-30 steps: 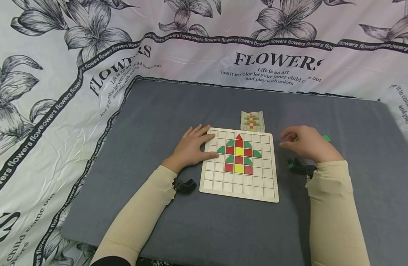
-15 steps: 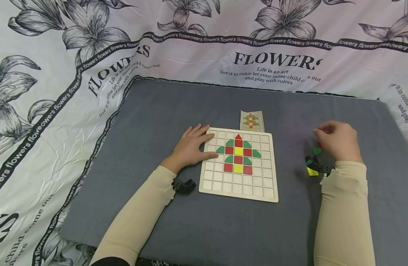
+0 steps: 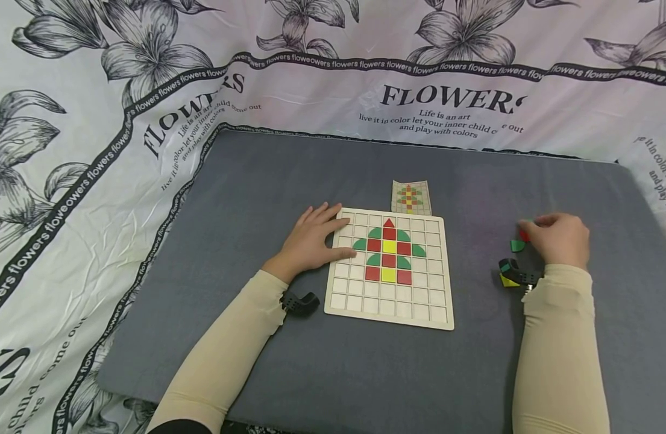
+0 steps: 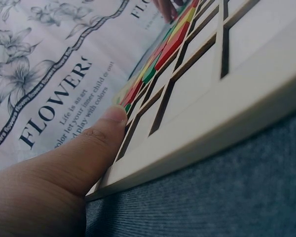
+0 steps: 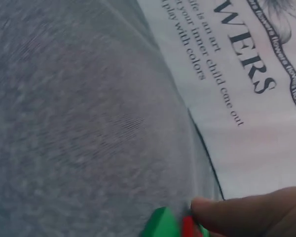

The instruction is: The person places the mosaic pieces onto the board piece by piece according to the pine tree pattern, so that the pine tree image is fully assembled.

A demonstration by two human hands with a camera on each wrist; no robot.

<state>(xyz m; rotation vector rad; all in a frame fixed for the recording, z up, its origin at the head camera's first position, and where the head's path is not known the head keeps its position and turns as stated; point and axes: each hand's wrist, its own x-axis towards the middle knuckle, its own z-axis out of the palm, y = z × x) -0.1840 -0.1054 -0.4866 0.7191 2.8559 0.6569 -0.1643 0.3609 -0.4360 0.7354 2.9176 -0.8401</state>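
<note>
My left hand (image 3: 311, 238) lies spread over the left edge of a square wooden grid board (image 3: 389, 304), fingers straight. In the left wrist view its thumb (image 4: 89, 153) rests on the board's rim. Red, yellow and green mosaic pieces (image 3: 389, 261) form a tree-like pattern in the board's cells. To the right, my right hand (image 3: 563, 238) is over the loose pieces with fingers bent and thumb beside a red piece (image 3: 524, 235). A green piece (image 3: 518, 246) lies just nearer. The fingertips are mostly hidden, so I cannot tell whether they pinch a piece.
A small creased pattern card (image 3: 411, 198) lies behind the board, with a similar coloured design. A yellow piece (image 3: 508, 281) is partly under the black wrist camera (image 3: 517, 272). Grey cloth (image 3: 289, 175) covers the table, and a flower-printed sheet (image 3: 311, 96) hangs behind it.
My right hand has moved from beside the board's upper right corner rightward to the loose pieces, then slightly nearer. My left hand and the board stay put.
</note>
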